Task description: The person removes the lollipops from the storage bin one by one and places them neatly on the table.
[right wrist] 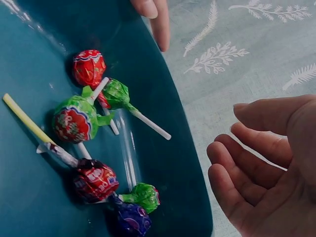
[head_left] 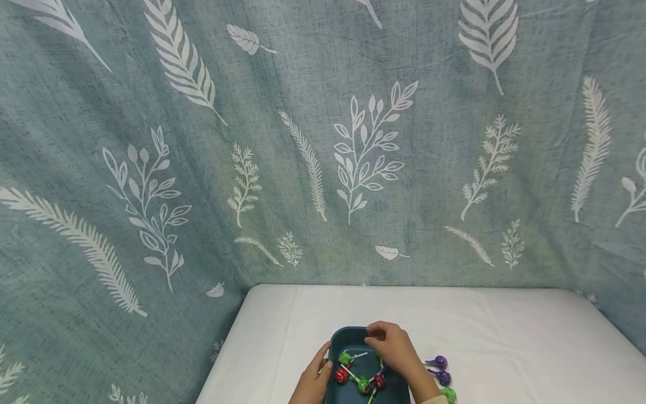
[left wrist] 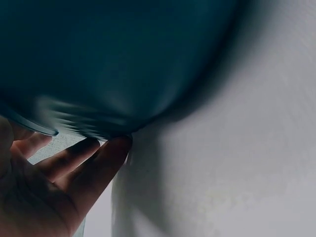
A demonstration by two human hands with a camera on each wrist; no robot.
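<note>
A dark teal tray [head_left: 348, 335] stands on the white table, holding several wrapped lollipops. Green lollipops [right wrist: 75, 118], red ones [right wrist: 89, 68] and a purple one [right wrist: 133, 219] lie on its bottom, sticks pointing various ways. My left hand [head_left: 314, 377] rests against the tray's left side; in the left wrist view its straight fingers [left wrist: 101, 170] touch the outer wall. Over the far right part of the tray is my right hand [head_left: 396, 348], fingers loosely bent. The right wrist view shows nothing in its palm, with the fingertips just off the rim.
Two purple lollipops [head_left: 442, 377] and a green lollipop [head_left: 449, 395] lie on the white tabletop [head_left: 484, 331] right of the tray, close to my right forearm. A green-blue cloth [head_left: 313, 247] with white leaf prints hangs behind the table and along its sides.
</note>
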